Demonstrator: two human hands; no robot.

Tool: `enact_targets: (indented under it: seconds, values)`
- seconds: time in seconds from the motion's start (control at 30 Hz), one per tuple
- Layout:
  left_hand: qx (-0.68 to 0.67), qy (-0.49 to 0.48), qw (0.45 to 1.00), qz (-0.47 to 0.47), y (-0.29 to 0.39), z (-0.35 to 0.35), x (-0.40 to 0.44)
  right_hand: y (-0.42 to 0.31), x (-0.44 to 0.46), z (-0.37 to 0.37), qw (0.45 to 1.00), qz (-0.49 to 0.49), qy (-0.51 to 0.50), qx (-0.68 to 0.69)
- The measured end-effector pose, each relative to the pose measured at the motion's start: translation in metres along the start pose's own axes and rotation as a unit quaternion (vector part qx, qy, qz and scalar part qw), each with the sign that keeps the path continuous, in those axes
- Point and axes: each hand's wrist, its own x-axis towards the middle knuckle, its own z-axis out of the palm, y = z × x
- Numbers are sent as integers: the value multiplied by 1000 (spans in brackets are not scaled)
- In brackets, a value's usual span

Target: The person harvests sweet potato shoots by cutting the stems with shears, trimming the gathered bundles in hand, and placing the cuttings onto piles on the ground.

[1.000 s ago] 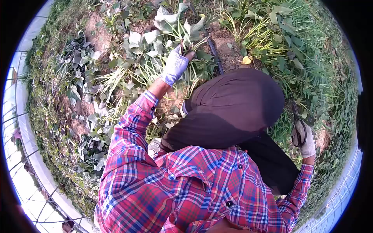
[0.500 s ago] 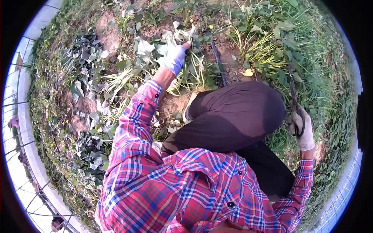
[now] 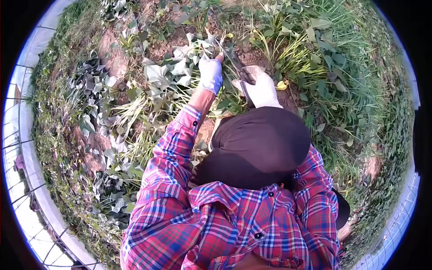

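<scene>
My left hand [image 3: 210, 73], in a whitish glove with a bare thumb tip, is closed on a bunch of leafy vines [image 3: 182, 58] low over the bed. Right beside it, my gloved right hand [image 3: 261, 88] grips dark long-bladed scissors [image 3: 231, 57] by the handles. Their blades point up and left, close to the stems near my left fingers. Whether the blades touch a stem I cannot make out.
My bent knee [image 3: 265, 139] in dark trousers lies just below my hands. Pale cut-looking stems [image 3: 130, 110] and wilted leaves [image 3: 92, 74] spread to the left. A yellow leaf [image 3: 281, 85] lies beside my right hand; tall grass [image 3: 351, 49] grows farther right.
My right hand has swung from the far right, beside my knee, up and left with the scissors to my left hand. My left hand stays on the vines, slightly further right in view.
</scene>
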Motion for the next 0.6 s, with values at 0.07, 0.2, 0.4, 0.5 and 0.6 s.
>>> enact_targets:
  seconds: [0.07,0.2,0.4,0.5,0.6]
  values:
    - [-93,-64,994,-12,-20,2,7,17,5,-3,1000,10,20,5]
    - [31,-173,984,-5,-2,-22,-9,8,1,-25,979,47,82,183]
    - [103,-459,877,100,-39,-39,-25,8,13,4,954,93,62,279]
    - [51,-453,884,104,-46,-47,-33,0,9,13,945,113,45,304]
    - [298,-328,869,221,-35,-48,-35,2,9,10,943,106,32,312]
